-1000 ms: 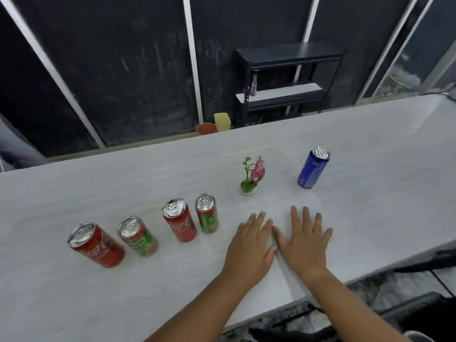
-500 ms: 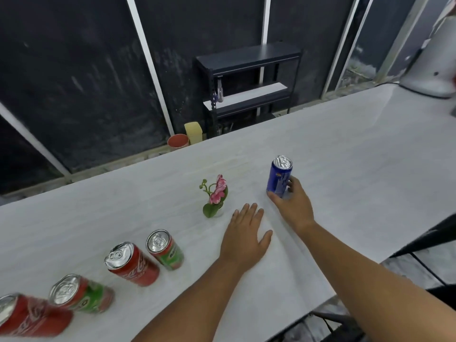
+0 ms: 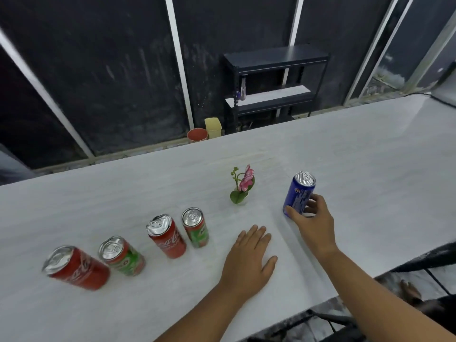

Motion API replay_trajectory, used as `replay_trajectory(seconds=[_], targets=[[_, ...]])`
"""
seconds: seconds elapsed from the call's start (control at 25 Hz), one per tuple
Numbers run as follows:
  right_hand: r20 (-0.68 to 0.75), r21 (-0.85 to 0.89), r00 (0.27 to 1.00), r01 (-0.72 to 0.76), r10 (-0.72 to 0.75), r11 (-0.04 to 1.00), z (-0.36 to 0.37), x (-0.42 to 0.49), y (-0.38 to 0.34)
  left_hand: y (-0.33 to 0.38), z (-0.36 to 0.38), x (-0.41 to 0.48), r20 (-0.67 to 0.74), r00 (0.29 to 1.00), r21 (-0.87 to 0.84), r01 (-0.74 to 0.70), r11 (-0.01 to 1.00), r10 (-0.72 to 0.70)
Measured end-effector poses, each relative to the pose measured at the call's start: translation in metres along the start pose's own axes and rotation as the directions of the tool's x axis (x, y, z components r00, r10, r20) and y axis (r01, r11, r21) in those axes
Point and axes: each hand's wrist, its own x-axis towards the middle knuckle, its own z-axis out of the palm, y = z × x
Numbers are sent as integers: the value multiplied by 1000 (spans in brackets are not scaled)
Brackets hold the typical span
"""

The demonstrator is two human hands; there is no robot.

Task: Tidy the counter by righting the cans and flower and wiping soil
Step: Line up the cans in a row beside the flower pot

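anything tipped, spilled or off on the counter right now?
Nothing stands out. All five cans stand upright, the flower too, and no soil shows on the counter. The right hand grips the blue can; the left hand rests flat.

Showing white Coca-Cola script on two red cans (image 3: pixel 76 267) (image 3: pixel 166 236); lettering on green-and-red cans (image 3: pixel 196 228) and blue can (image 3: pixel 299 193) blurring beyond reading.

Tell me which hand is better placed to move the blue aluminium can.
Right. The right hand already wraps the blue aluminium can, while the left hand lies flat on the white counter.
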Motion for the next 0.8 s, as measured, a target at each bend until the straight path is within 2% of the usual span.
replay_trajectory(seconds=[0.12, 0.36, 0.6, 0.8], targets=[[65, -2, 997, 28, -28, 1000, 10, -49, -12, -28, -15, -82, -98, 995, 69, 18, 997, -11], [200, 59, 977, 61, -72, 996, 62, -144, -47, -85, -67, -213, -230, 960, 105, 188, 977, -160], [376, 67, 916, 123, -139, 990, 130, -234, -77, -154, -121, -321, -368, 858, 34, 398, 917, -359], [482, 97, 853, 173, -199, 980, 191, -293, -106, -227, -172, -396, -400, 778, 29, 540, 841, -485]])
